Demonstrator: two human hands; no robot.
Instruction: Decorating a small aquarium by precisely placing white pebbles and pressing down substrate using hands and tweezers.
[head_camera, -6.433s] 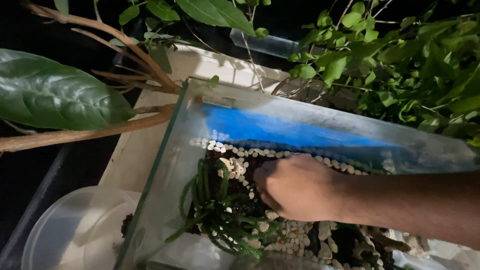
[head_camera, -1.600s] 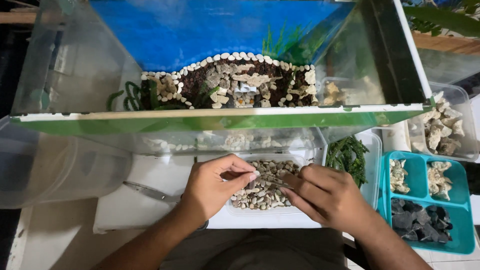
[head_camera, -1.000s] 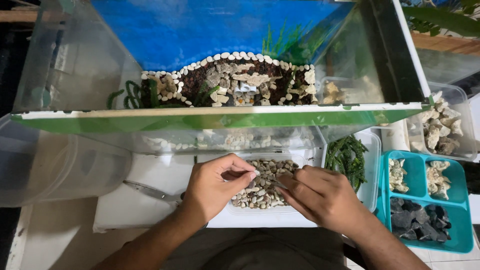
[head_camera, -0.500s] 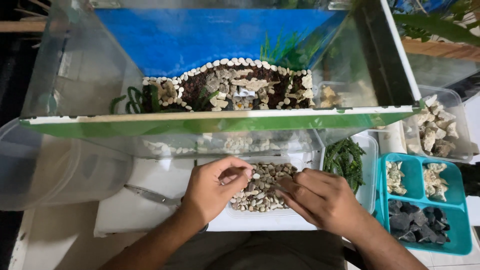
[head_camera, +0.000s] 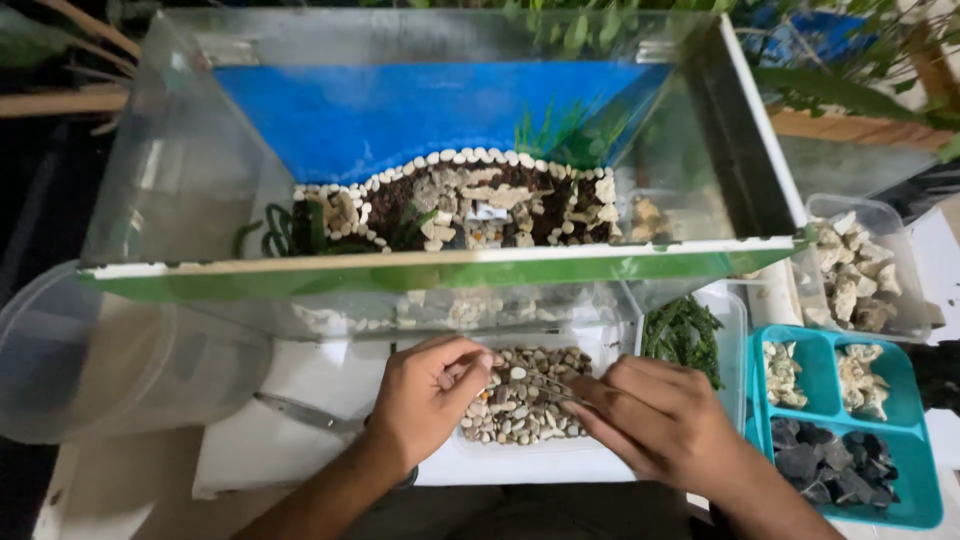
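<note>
My left hand (head_camera: 425, 400) hovers over a shallow clear tray of small mixed pebbles (head_camera: 515, 415), thumb and forefinger pinched on what looks like a pebble. My right hand (head_camera: 660, 420) reaches in from the right. It holds a thin metal tool (head_camera: 560, 390) whose tip points into the pebbles. Just behind stands a glass tank (head_camera: 450, 270) with a blue back wall (head_camera: 420, 115). Inside it a curved border of pale pebbles (head_camera: 450, 160) encloses dark soil and small green plants.
A teal compartment tray (head_camera: 905, 440) of white and dark stones sits at the right. Behind it is a clear box of larger pale rocks (head_camera: 855, 275). Green plant sprigs (head_camera: 685, 335) lie beside the pebble tray. Metal tweezers (head_camera: 300, 412) rest on the white surface, and a clear tub (head_camera: 100, 360) stands left.
Several seconds ago one hand was inside the tank among plants. Over the last second both hands stay at the pebble tray, fingers shifting slightly, while the view tilts a little.
</note>
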